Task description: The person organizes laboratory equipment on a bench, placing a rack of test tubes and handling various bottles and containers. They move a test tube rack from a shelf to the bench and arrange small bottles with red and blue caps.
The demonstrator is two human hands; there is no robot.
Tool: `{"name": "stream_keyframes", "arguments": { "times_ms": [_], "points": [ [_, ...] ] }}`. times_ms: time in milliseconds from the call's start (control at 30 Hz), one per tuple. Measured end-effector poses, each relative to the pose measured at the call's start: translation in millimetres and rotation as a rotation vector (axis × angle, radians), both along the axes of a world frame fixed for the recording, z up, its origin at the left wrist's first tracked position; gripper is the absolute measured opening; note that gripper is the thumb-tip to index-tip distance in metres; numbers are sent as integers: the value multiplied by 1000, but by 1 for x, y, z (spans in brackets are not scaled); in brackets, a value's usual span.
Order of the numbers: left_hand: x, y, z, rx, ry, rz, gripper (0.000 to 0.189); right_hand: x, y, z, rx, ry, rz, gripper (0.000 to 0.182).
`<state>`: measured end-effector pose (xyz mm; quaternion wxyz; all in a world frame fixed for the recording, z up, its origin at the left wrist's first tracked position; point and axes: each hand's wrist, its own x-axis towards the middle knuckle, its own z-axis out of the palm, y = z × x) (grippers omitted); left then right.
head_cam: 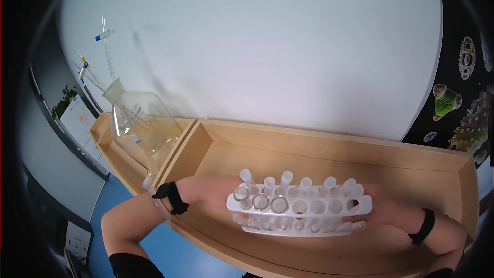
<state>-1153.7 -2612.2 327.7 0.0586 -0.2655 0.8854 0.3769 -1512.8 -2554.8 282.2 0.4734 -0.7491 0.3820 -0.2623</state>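
Note:
A white plastic test tube rack [301, 206] hangs over the wooden tray, held by its two ends. My left hand [231, 197] grips the left end, and my right hand [362, 204] grips the right end; the rack hides part of the fingers of both. Several clear test tubes [285, 181] with whitish tops stand in the far row. In the near row, large glass tubes [261, 202] with open rims fill holes at the left, while holes further right are empty. Rounded tube bottoms show below the upper plate. A black strap is around each wrist.
The wooden tray's rim [332, 137] runs along the white wall. To the left, a second wooden tray [112, 154] holds a large clear glass bottle [142, 123] with glass burettes [109, 58] rising from its neck. A blue floor shows below.

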Motion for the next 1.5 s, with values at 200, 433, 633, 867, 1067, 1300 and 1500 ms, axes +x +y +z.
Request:
{"name": "stream_keyframes", "arguments": {
  "times_ms": [200, 433, 633, 867, 1067, 1300, 1500],
  "points": [
    [5, -6, 16, 122, 169, 101, 49, -5, -14, 39, -144, 148, -68, 42],
    [24, -18, 25, 41, 357, 157, 47, 2, -13, 92, -107, 66, -180, 38],
    [34, -14, 47, -69, 441, 305, 43, 2, -19, 121, -242, 148, -178, 31],
    [48, 2, 61, -201, 468, 441, 38, 12, -27, 134, -439, 149, -114, 28],
    [63, 25, 69, -306, 477, 534, 34, 29, -25, 150, -411, 144, -37, 31],
    [87, 64, 91, -557, 553, 569, 38, 60, -19, 166, -480, 142, 28, 36],
    [132, 133, 104, -619, 692, 570, 28, 105, 22, 188, -530, 85, 109, 37]
  ]
}}
